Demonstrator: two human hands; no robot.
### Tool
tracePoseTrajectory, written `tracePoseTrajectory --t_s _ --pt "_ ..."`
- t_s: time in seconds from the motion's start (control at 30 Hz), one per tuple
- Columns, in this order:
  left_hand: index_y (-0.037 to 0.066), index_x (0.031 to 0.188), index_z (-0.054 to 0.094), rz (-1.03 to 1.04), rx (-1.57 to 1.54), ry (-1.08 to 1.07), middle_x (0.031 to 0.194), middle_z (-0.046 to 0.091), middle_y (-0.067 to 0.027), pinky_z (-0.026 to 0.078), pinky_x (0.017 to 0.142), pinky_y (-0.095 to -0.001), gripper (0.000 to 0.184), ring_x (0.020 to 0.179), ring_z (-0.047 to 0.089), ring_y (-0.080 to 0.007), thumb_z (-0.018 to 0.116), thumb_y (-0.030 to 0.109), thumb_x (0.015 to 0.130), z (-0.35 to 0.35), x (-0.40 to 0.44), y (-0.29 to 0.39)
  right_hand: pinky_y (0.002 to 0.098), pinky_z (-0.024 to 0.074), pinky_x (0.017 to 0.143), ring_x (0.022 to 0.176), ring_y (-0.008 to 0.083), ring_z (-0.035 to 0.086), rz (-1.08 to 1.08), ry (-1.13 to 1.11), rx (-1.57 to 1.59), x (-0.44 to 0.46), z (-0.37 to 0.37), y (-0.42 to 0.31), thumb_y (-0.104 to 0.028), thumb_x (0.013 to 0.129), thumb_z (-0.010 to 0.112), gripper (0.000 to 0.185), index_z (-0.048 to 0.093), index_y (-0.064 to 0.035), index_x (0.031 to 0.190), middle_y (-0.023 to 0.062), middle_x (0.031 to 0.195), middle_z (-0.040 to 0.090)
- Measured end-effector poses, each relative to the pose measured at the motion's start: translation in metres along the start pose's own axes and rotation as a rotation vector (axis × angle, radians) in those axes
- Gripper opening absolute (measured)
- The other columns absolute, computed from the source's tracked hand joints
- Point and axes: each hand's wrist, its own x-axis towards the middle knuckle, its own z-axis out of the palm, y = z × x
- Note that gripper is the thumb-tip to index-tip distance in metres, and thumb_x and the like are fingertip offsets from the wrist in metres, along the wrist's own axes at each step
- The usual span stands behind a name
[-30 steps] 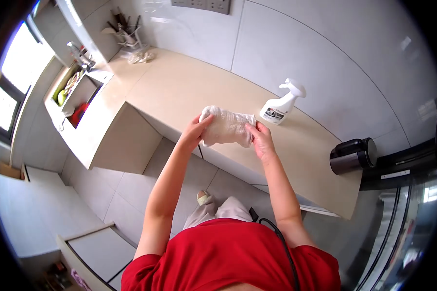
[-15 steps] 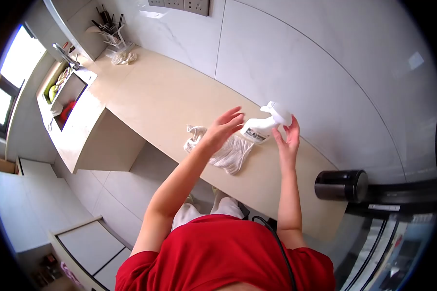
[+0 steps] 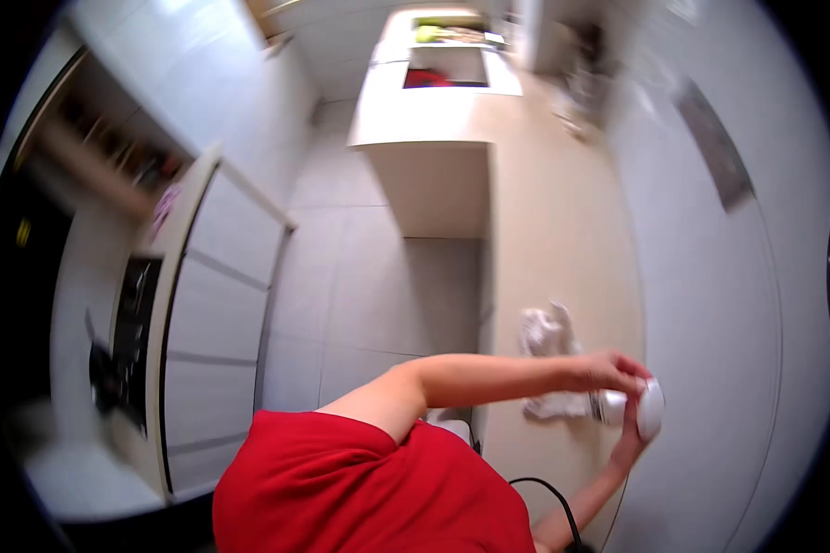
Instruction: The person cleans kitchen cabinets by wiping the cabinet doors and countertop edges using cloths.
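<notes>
A white spray bottle (image 3: pixel 651 410) is at the wall side of the counter, with both hands at its head. My left hand (image 3: pixel 610 372) reaches across to the top of the bottle, its fingers bent against the spray head. Below it, my right hand (image 3: pixel 629 441) is wrapped round the bottle near its neck. A crumpled white cloth (image 3: pixel 546 334) lies on the counter (image 3: pixel 563 249), beside the bottle and partly hidden behind my left forearm.
The sink (image 3: pixel 447 69) with a red item is at the far end of the counter. A blurred utensil holder (image 3: pixel 585 81) stands by the wall. White cabinets (image 3: pixel 219 323) and a black hob (image 3: pixel 136 336) are on the left, across the tiled floor (image 3: pixel 341 267).
The view has swung left towards the sink and floor. The cloth has left my hands and lies on the counter. Both hands have moved to the spray bottle.
</notes>
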Motion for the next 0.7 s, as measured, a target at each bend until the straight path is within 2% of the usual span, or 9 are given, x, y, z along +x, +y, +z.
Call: tracePoseTrajectory --t_s 0.07,0.13,0.2,0.33,0.4,0.47,0.53,0.6,0.7 --pt "0.002 0.114 0.057 0.091 -0.065 0.010 0.110 0.063 -0.0071 0.046 0.097 -0.0298 0.034 0.105 0.059 -0.0141 0.072 0.010 0.085 0.006 -0.044 0.027 0.0317 0.0433 0.097 0.112 0.0183 0.055 -0.118 -0.204 0.045 -0.007 0.021 -0.038 -0.016 0.088 0.069 0.050 0.050 -0.0014 0.132 0.0074 0.121 0.058" --pt "0.003 0.111 0.055 0.253 -0.025 0.016 0.110 0.063 -0.0086 0.045 0.097 -0.0329 0.035 0.107 0.057 -0.0171 0.073 0.012 0.083 0.009 -0.092 0.053 0.0347 0.0398 0.100 0.115 0.0228 0.052 -0.154 -0.443 0.061 -0.002 0.052 -0.071 -0.027 0.079 0.074 0.068 0.043 -0.0007 0.134 0.0100 0.124 0.053" --pt "0.003 0.110 0.054 0.329 0.086 0.167 0.110 0.062 -0.0105 0.044 0.096 -0.0353 0.037 0.107 0.057 -0.0194 0.075 0.014 0.082 0.006 -0.149 0.074 0.0361 0.0390 0.100 0.116 0.0240 0.051 -0.111 -0.710 0.182 -0.004 0.094 -0.093 -0.037 0.074 0.076 0.078 0.044 0.0021 0.134 0.0096 0.123 0.052" --pt "0.005 0.115 0.050 0.438 0.128 0.498 0.108 0.061 -0.0111 0.046 0.091 -0.0334 0.043 0.104 0.057 -0.0176 0.075 0.019 0.083 -0.022 -0.274 0.078 0.0351 0.0403 0.098 0.112 0.0225 0.054 -0.167 -0.931 0.268 -0.051 0.211 -0.109 -0.029 0.074 0.077 0.065 0.055 0.0031 0.126 0.0099 0.119 0.056" --pt "0.006 0.118 0.048 0.540 0.133 0.748 0.112 0.059 -0.0102 0.047 0.090 -0.0317 0.046 0.103 0.057 -0.0153 0.075 0.020 0.083 -0.026 -0.350 0.075 0.0336 0.0428 0.095 0.109 0.0213 0.056 -0.091 -1.032 0.235 -0.095 0.271 -0.129 -0.021 0.074 0.076 0.055 0.059 0.0029 0.120 0.0097 0.117 0.058" --pt "0.006 0.122 0.047 0.736 0.219 0.918 0.122 0.054 -0.0090 0.046 0.092 -0.0321 0.050 0.102 0.058 -0.0149 0.075 0.022 0.084 -0.033 -0.424 0.065 0.0320 0.0450 0.092 0.106 0.0197 0.058 -0.319 -1.184 0.299 -0.146 0.338 -0.156 -0.015 0.074 0.073 0.048 0.061 0.0025 0.117 0.0092 0.119 0.060" --pt "0.009 0.130 0.046 0.785 0.131 1.046 0.129 0.050 -0.0076 0.045 0.094 -0.0328 0.056 0.108 0.056 -0.0153 0.073 0.029 0.086 -0.056 -0.503 0.038 0.0319 0.0452 0.092 0.104 0.0183 0.059 -0.297 -1.298 0.292 -0.202 0.387 -0.178 -0.011 0.075 0.071 0.043 0.062 0.0021 0.116 0.0096 0.121 0.062" --pt "0.012 0.138 0.042 0.620 0.282 1.367 0.131 0.049 -0.0055 0.043 0.098 -0.0337 0.064 0.118 0.050 -0.0163 0.070 0.040 0.087 -0.086 -0.584 0.004 0.0323 0.0454 0.093 0.103 0.0174 0.060 -0.164 -1.358 0.355 -0.251 0.431 -0.195 -0.009 0.077 0.069 0.042 0.062 0.0021 0.117 0.0102 0.122 0.063" --pt "0.014 0.140 0.041 0.612 -0.106 1.507 0.136 0.047 -0.0021 0.039 0.101 -0.0338 0.072 0.126 0.043 -0.0180 0.065 0.055 0.085 -0.115 -0.679 -0.062 0.0298 0.0460 0.088 0.100 0.0188 0.058 -0.120 -1.449 0.403 -0.313 0.493 -0.196 -0.013 0.083 0.064 0.044 0.056 -0.0012 0.126 0.0126 0.129 0.057"
